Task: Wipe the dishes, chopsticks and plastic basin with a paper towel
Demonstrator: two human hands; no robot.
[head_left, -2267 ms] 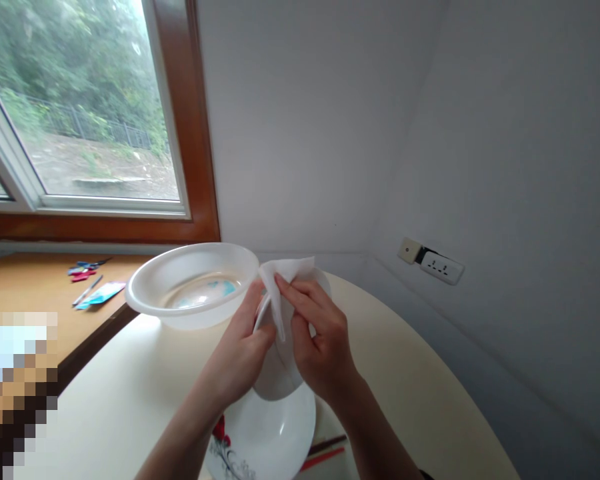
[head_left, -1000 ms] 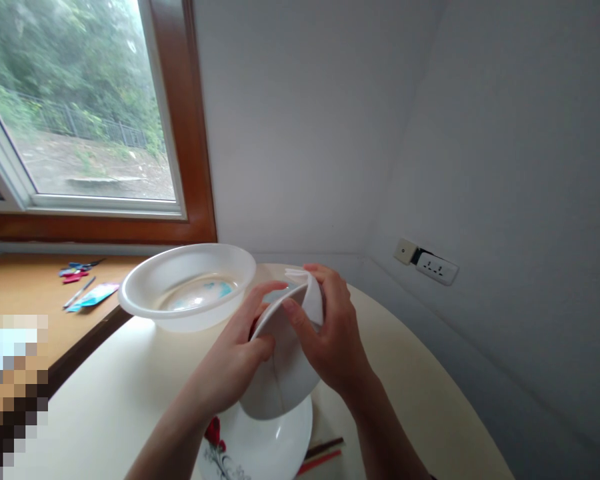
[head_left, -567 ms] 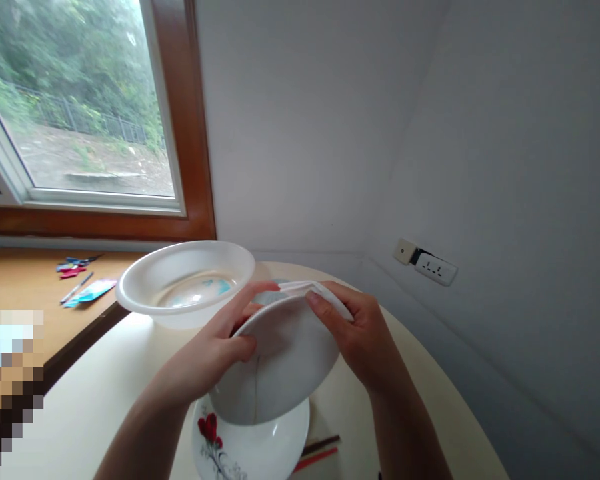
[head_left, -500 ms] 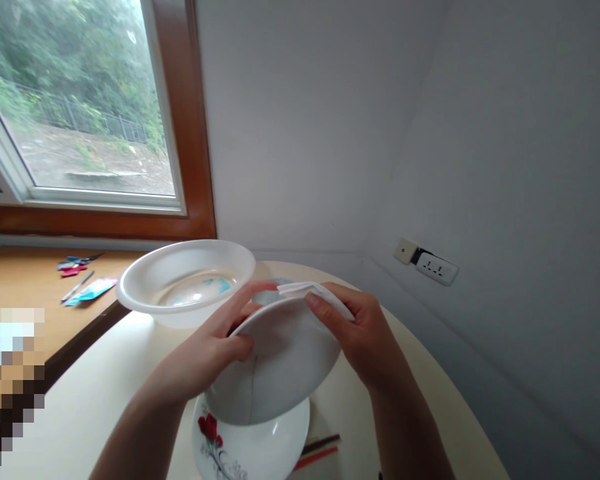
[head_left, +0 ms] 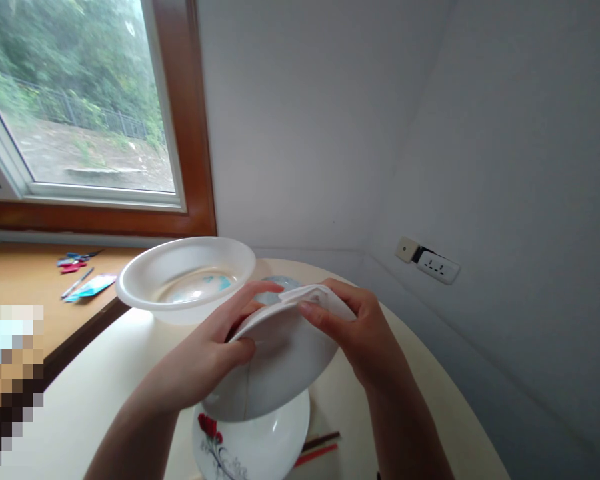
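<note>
A white plate (head_left: 275, 373) is held tilted above the table, its plain side towards me. My left hand (head_left: 220, 340) grips its left rim, thumb on the near face and fingers behind. A folded white tissue (head_left: 325, 300) lies over the plate's upper right rim. My right hand (head_left: 353, 320) pinches the tissue against that rim, thumb in front, the other fingers mostly hidden behind. Below, a second plate with a red flower print (head_left: 255, 443) lies on the table, partly covered by the held one.
A white basin (head_left: 185, 273) stands at the back left of the round table (head_left: 110, 400). Behind the hands is a clear bluish dish (head_left: 277, 288). Chopsticks (head_left: 320, 450) lie right of the flowered plate. A brown desk (head_left: 25, 280) adjoins at left, with a blue packet (head_left: 93, 288).
The tissue has moved slightly along the rim with my right hand, bunching up there. The plate has shifted a little to the left in my grip.
</note>
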